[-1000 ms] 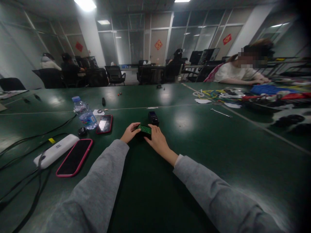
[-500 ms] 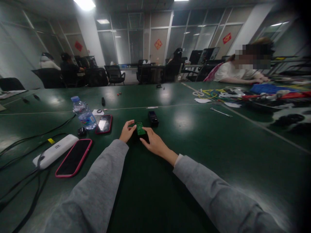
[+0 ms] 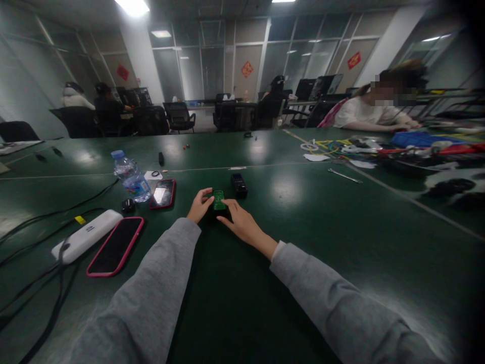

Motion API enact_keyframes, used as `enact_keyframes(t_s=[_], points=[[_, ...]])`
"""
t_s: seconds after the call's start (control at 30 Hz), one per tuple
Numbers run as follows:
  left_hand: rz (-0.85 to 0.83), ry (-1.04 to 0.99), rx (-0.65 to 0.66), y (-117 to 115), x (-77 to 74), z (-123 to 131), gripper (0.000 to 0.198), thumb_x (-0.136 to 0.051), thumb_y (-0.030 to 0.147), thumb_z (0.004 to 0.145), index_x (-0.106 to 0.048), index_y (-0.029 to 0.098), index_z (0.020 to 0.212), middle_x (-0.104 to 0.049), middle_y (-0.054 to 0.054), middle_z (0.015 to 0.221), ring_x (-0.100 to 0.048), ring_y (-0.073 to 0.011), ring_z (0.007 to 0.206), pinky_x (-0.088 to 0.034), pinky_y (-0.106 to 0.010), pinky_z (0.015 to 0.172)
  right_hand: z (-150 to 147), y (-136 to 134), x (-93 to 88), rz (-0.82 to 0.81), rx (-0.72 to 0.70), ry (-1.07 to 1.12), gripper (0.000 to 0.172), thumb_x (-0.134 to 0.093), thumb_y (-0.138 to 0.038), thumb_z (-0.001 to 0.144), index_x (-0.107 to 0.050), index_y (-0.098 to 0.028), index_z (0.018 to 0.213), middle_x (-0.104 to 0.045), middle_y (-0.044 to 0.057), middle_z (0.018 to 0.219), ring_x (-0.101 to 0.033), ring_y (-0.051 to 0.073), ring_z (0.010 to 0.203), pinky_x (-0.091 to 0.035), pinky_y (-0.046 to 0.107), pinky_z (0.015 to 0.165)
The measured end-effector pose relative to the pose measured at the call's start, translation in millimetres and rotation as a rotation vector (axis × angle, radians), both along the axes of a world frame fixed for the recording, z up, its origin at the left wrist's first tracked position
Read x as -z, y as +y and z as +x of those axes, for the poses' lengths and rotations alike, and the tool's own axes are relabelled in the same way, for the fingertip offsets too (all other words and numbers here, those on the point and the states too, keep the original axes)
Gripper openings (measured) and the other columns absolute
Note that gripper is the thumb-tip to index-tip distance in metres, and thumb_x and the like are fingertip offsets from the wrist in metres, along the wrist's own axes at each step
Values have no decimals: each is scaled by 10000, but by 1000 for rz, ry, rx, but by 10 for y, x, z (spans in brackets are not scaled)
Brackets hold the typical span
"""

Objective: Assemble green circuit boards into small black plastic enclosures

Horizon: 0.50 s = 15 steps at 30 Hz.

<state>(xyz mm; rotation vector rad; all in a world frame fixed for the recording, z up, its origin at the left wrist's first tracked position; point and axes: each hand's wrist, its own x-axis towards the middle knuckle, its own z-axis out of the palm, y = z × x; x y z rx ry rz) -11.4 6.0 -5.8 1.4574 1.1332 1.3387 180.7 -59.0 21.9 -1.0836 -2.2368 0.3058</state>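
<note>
Between my hands is a small green circuit board [image 3: 219,199], with a dark part just below it that is hard to make out. My left hand [image 3: 199,206] holds the board's left edge, thumb and bent forefinger close to it. From the other side my right hand [image 3: 240,221] grips the board, forefinger on its right edge and thumb lower down near the dark part. Just behind, to the right, a small black device [image 3: 239,185] with a screen and buttons rests on the green table [image 3: 288,222].
At left are a water bottle [image 3: 131,177], a phone [image 3: 162,194], a pink-cased phone [image 3: 115,247], a white power bank [image 3: 89,235] and black cables [image 3: 34,242]. A wrench [image 3: 344,175] and tangled cables [image 3: 326,146] lie right. A person [image 3: 367,111] sits across the table.
The circuit board has shifted very slightly and its face shows a little more clearly. Both hands stay almost where they were.
</note>
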Motion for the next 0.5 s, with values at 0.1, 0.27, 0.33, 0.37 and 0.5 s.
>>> enact_keyframes(t_s=[0.1,0.27,0.33,0.37,0.5], points=[[14,11,12,18,24,-3,411,-642,288,766,-562,190,1157,-546,-103,1251,-543,-228,1101,-396,-454,997,-2,7,3,8,-2,0,469,-476,-437,932,-353,-200,1316,-450,111,1260,-572,243,1027,-551,422,800],[25,27,12,24,25,20,426,-654,216,727,-567,188,1143,-559,-89,1221,-553,-210,1058,-394,-436,996,-10,32,31,33,13,-23,497,-492,-437,924,-339,-188,1325,-459,119,1249,-553,262,1068,-541,428,820],[35,28,18,20,17,25,425,-651,196,720,-569,188,1137,-561,-85,1213,-554,-203,1049,-397,-427,992,-10,32,33,35,13,-26,495,-486,-439,927,-336,-190,1327,-460,117,1249,-554,260,1066,-540,427,822],[36,30,23,19,13,26,427,-649,189,719,-568,189,1138,-560,-85,1213,-554,-201,1043,-400,-423,988,-9,30,30,37,11,-24,492,-482,-439,929,-335,-191,1328,-460,116,1250,-556,258,1063,-540,424,821],[17,31,37,11,0,25,443,-640,179,715,-557,186,1151,-555,-90,1214,-564,-196,998,-420,-424,959,-6,17,15,47,8,-19,488,-476,-440,932,-335,-191,1328,-463,118,1249,-561,256,1055,-541,418,812]])
